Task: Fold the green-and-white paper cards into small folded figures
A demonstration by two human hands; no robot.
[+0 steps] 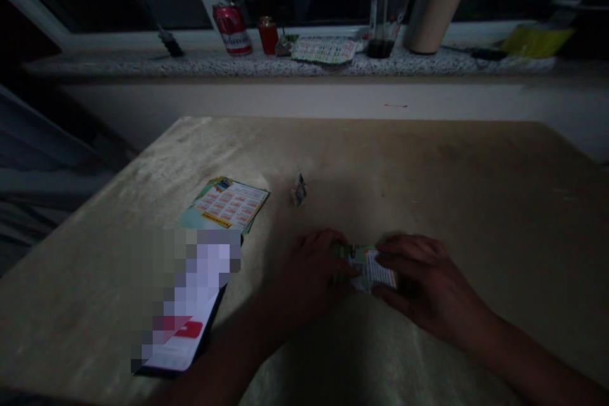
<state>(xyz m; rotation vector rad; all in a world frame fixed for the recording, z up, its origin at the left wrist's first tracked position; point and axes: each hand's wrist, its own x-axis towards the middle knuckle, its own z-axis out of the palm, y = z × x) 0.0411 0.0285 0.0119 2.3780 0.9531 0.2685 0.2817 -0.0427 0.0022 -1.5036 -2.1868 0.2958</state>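
Observation:
A small printed paper card (pixel 368 268) with a green-and-white face lies low over the table between my two hands. My left hand (pixel 316 263) has its fingers closed on the card's left end. At the other end, the fingers and thumb of my right hand (pixel 425 279) grip its right edge. Beyond my left hand, a small folded piece of printed paper (pixel 299 190) stands on the tabletop. A stack of similar printed cards (pixel 231 202) lies farther left, fanned slightly.
A phone with a lit, partly blurred screen (pixel 190 311) lies beside my left forearm on the table (pixel 451 177). On the granite sill (pixel 190 65) stand a red can (pixel 231 28), a red jar (pixel 269 36), a printed strip (pixel 323 49), a lidded cup (pixel 383 19) and a tan cylinder (pixel 442 0).

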